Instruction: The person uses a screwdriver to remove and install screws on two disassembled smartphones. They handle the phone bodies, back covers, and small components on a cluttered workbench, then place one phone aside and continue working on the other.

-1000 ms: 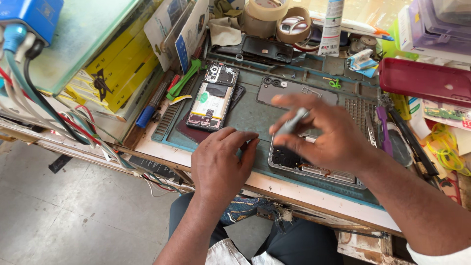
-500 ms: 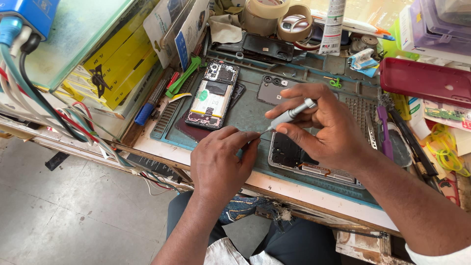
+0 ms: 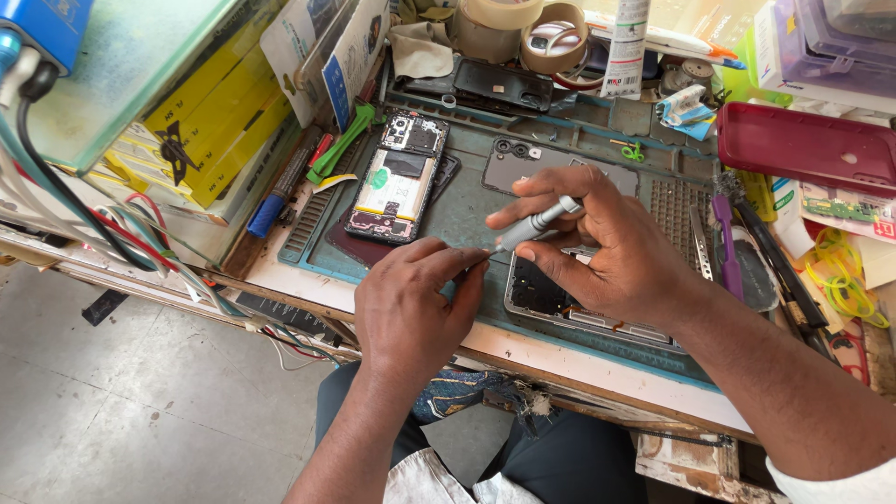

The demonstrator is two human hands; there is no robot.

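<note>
So the right hand (image 3: 616, 252) has its fingers closed around a slim grey precision screwdriver (image 3: 534, 224), held at a slant with the tip pointing down and left toward the left hand (image 3: 415, 303). The left hand's fingers are curled in and pinched together right at the screwdriver's tip, looks like touching it, but whatever tiny bit might be between them is too small to make out. Just under the right hand lies a phone frame (image 3: 560, 303) with its dark insides showing, flat on the blue-green repair mat (image 3: 467, 210) near the front edge of the desk (image 3: 579, 359). Further back on the mat there's an opened phone (image 3: 397, 182) with its board and battery exposed, and a grey back cover (image 3: 523, 163) beside it. Rolls of tape (image 3: 523, 28) sit at the back, a dark red tray (image 3: 803, 145) to the right, purple tweezers (image 3: 726, 247) near the right wrist.
</note>
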